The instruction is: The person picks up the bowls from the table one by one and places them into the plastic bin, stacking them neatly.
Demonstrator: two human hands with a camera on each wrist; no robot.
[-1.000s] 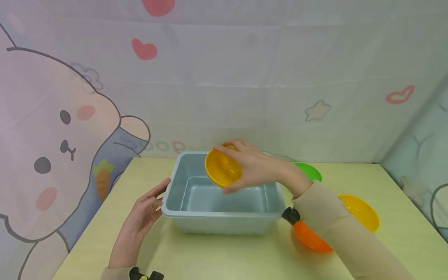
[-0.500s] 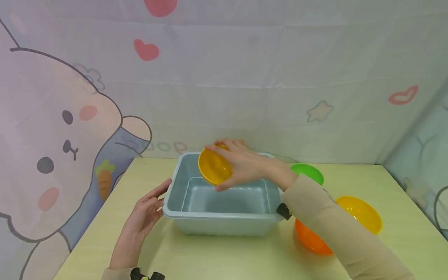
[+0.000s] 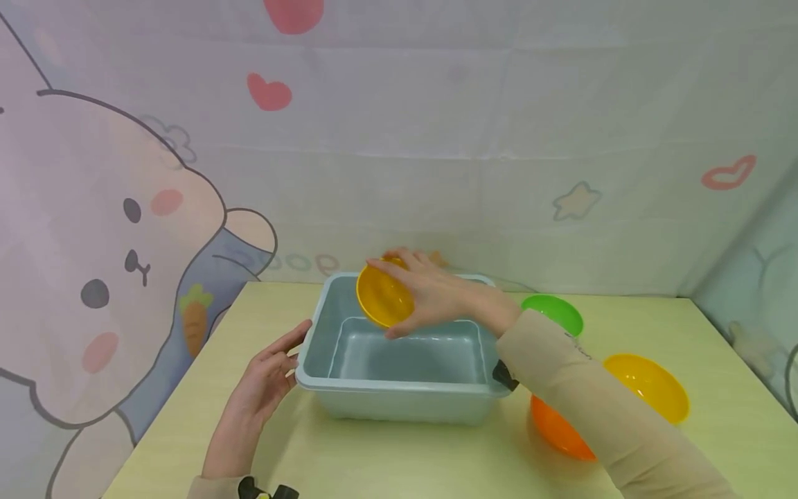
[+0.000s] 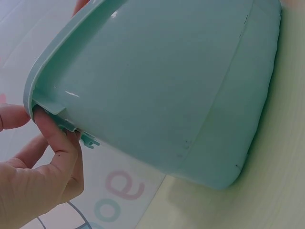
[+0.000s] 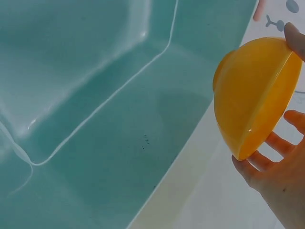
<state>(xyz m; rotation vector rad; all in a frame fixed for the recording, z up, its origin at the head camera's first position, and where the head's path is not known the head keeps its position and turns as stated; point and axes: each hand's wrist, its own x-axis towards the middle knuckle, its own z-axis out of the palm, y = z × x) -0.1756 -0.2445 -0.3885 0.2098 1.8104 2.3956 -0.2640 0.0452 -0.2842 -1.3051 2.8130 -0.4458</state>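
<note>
A pale blue-green plastic basin (image 3: 399,402) stands on the table. My left hand (image 3: 264,381) grips its left rim; in the left wrist view the fingers of the left hand (image 4: 43,176) are curled at the rim's underside. Over the basin, my right hand (image 3: 430,291) holds a small yellow bowl (image 3: 383,294) by its edge. The bowl is tilted on its side, its mouth facing the head camera. From the right wrist view, thumb and fingers span the rim of the bowl (image 5: 252,90), apart from the basin wall (image 5: 157,119).
Right of the basin are a green bowl (image 3: 555,312), a larger yellow bowl (image 3: 651,388) and an orange bowl (image 3: 561,433), partly hidden by the right sleeve (image 3: 598,395). A printed cloth (image 3: 467,138) hangs behind the table (image 3: 386,464).
Between one second and half a second ago, my right hand moved slightly left with the yellow bowl, then stayed over the basin. The head view shifted a little. My left hand keeps its grip.
</note>
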